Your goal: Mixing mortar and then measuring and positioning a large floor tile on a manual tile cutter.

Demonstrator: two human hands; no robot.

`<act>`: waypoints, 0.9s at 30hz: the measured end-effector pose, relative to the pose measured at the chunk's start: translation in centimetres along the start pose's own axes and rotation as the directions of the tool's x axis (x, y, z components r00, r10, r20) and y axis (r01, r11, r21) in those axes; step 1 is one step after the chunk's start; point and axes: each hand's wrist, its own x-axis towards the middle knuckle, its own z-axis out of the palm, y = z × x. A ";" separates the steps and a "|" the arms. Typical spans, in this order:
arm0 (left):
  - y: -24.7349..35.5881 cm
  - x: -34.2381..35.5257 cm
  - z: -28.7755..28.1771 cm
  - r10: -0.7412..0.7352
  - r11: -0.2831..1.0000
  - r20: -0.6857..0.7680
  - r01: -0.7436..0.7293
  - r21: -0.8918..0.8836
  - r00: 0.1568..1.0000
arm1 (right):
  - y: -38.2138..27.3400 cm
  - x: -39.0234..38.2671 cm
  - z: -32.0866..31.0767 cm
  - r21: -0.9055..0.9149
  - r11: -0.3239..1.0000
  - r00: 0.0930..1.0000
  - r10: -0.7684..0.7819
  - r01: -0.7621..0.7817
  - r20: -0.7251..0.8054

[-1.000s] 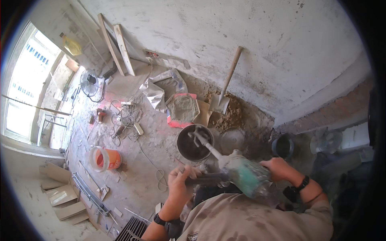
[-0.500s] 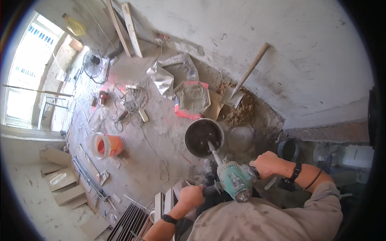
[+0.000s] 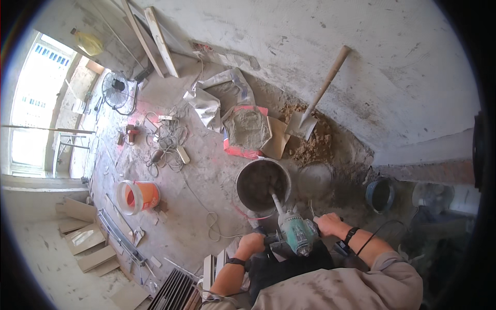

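A green power mixer [image 3: 296, 233] hangs between my hands in front of my body. My left hand [image 3: 251, 243] is closed round its left side handle, and my right hand [image 3: 329, 225] is wrapped round the handle on the other side. From the tool's front a pale shaft [image 3: 277, 201] slants into a round mixing bucket [image 3: 239, 194]. Dark grey material [image 3: 261, 181] lies inside the bucket; the shaft's lower end is hidden in it. Just beyond the bucket lies an opened red bag [image 3: 238, 151] with grey powder in it.
A shovel [image 3: 324, 85] leans on the wall, its blade on a brown soil heap [image 3: 318, 147]. An orange bucket [image 3: 147, 196], tangled cords [image 3: 170, 134] and a fan [image 3: 114, 89] stand to the left. Right of the mixing bucket sits a dark pail [image 3: 380, 195]. Boards [image 3: 85, 238] lie lower left.
The mixer has swung to the left with its body nearer upright in view, and its shaft has shifted within the bucket. My right hand has moved left and my right forearm is lower.
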 end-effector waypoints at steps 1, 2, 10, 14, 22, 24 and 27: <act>0.2 -0.2 0.1 -0.030 0.998 -0.028 0.028 -0.049 0.999 | -0.2 -0.3 0.0 -0.016 1.000 1.000 0.003 -0.003 -0.017; 0.4 -0.4 0.0 0.004 0.999 -0.038 -0.005 -0.044 0.999 | -0.5 -0.7 0.0 -0.032 0.999 0.999 0.008 -0.009 -0.034; 0.3 -0.3 7.6 0.007 0.953 0.040 0.006 -0.304 0.999 | -2.9 -1.6 -2.3 -0.262 0.965 1.000 -0.001 0.000 -0.005; 0.6 -3.3 4.7 -0.011 0.937 0.038 0.024 -0.349 0.999 | -3.9 -0.4 -2.1 -0.299 0.954 0.999 -0.034 0.033 0.002; -1.7 -2.6 7.2 0.002 0.930 -0.039 -0.016 -0.367 0.999 | -6.3 -0.8 -4.3 -0.332 0.943 0.999 -0.011 0.024 0.043; -1.8 -2.6 5.4 0.027 0.951 -0.025 -0.034 -0.308 0.999 | -6.4 -1.3 -4.7 -0.321 0.947 0.999 -0.003 0.018 0.045; -2.1 -3.0 5.8 0.087 0.961 -0.045 -0.096 -0.259 0.995 | -6.3 -2.0 -5.0 -0.295 0.955 0.999 0.014 -0.004 0.034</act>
